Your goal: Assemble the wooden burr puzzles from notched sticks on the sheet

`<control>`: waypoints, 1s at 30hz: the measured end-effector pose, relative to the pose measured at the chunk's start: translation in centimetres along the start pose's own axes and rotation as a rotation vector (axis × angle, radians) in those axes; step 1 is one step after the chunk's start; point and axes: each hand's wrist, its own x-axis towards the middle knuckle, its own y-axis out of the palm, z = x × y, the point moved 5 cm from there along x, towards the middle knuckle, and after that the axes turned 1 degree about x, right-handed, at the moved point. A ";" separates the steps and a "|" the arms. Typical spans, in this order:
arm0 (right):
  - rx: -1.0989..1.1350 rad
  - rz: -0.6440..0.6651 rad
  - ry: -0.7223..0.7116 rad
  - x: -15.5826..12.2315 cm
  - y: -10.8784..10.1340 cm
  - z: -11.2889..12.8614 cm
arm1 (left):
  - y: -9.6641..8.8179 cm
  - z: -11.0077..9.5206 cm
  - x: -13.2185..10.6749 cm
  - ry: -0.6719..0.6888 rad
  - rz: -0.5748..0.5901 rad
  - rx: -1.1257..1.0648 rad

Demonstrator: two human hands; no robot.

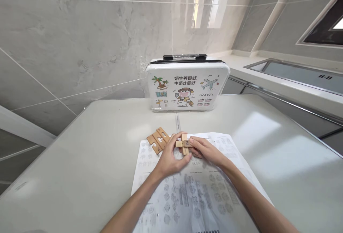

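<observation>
Between my hands is a small wooden burr puzzle (184, 144), a cross of interlocking light and darker sticks, with a "Z"-like mark on one piece. My left hand (171, 158) is closed around its left side, fingertips at the top and thumb at the bottom. My right hand (205, 149) pinches the marked piece from the right; some of its fingers are hidden under the puzzle. Just beyond my left hand lie flat wooden pieces with cut-out slots (158, 140), set side by side and bearing pen marks. A printed instruction sheet (184, 190) spreads beneath both hands.
A white hard case (184, 83) with cartoon prints and a black handle stands upright at the table's back, against the tiled wall (93, 36). The pale table (107, 133) extends to both sides. At right runs a counter with a glass-topped hob (300, 74).
</observation>
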 end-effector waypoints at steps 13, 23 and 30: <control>0.554 -0.282 0.053 0.9 -2.8 -1.5 | -2.3 1.3 0.1 0.116 -0.333 0.772; 0.753 -0.476 -0.068 0.9 -5.3 -3.1 | -5.2 3.6 0.5 -0.075 -0.382 0.950; 0.798 -0.565 -0.137 0.7 -5.9 -4.2 | -5.4 4.0 0.7 -0.118 -0.349 0.865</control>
